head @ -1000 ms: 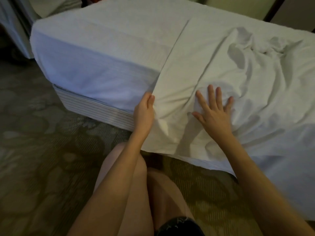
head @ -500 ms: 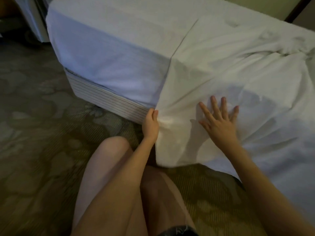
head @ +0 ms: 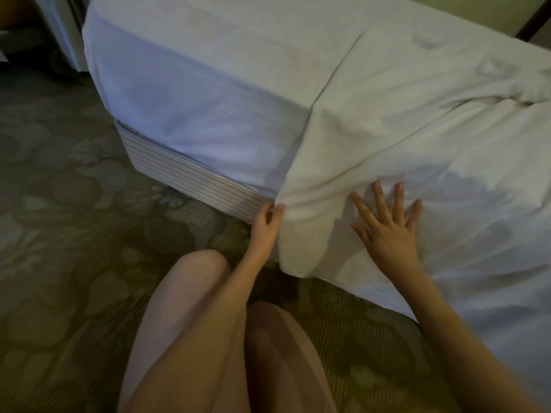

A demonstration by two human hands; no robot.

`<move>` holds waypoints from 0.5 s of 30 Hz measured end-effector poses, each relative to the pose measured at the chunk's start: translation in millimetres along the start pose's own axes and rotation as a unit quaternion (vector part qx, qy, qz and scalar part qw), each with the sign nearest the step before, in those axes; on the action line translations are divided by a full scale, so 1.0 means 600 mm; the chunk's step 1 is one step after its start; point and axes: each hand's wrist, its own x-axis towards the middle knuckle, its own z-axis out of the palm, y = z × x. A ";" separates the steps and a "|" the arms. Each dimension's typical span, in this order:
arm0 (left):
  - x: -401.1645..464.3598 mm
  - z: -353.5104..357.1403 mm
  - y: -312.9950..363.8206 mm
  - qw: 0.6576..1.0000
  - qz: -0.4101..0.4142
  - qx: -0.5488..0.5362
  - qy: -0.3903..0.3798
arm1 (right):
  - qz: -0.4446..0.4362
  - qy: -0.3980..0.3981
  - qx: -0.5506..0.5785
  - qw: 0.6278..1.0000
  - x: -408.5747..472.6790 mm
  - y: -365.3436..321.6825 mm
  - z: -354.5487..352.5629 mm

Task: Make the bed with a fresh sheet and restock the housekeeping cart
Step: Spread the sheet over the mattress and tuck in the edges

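A white fresh sheet [head: 402, 123] lies over the right part of the bed and hangs down its side, wrinkled at the far right. The mattress [head: 193, 93] to the left is covered in a smooth white layer. My left hand [head: 265, 225] pinches the sheet's hanging edge low on the bed's side, near the striped base. My right hand [head: 384, 231] lies flat with spread fingers, pressing the hanging sheet against the side of the bed.
A striped bed base [head: 185, 177] shows under the mattress at the corner. Patterned carpet [head: 59, 234] covers the floor to the left and below. My bare knees [head: 196, 308] are close to the bed. White fabric [head: 68, 31] hangs at the upper left.
My left hand has slid down the sheet's edge from the mattress side to near the striped base, pulling the sheet taut. My right hand has kept pressing flat. The wrinkles on top have smoothed.
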 end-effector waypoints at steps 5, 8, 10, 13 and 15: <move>-0.045 0.021 -0.066 0.999 -0.021 0.024 -0.030 | -0.022 0.013 -0.008 1.000 0.000 0.012 0.009; -0.053 0.017 -0.070 0.998 -0.033 0.042 0.022 | -0.027 0.023 -0.012 0.999 -0.006 0.018 0.006; -0.059 -0.002 -0.056 0.996 -0.011 0.051 0.066 | -0.040 0.031 -0.019 0.999 -0.009 0.015 0.002; -0.062 -0.056 -0.014 0.990 0.041 0.086 0.104 | -0.062 0.081 -0.031 0.994 -0.021 -0.003 -0.011; -0.072 -0.098 0.020 0.985 0.058 0.118 0.111 | -0.072 0.103 -0.020 0.992 -0.032 -0.021 -0.026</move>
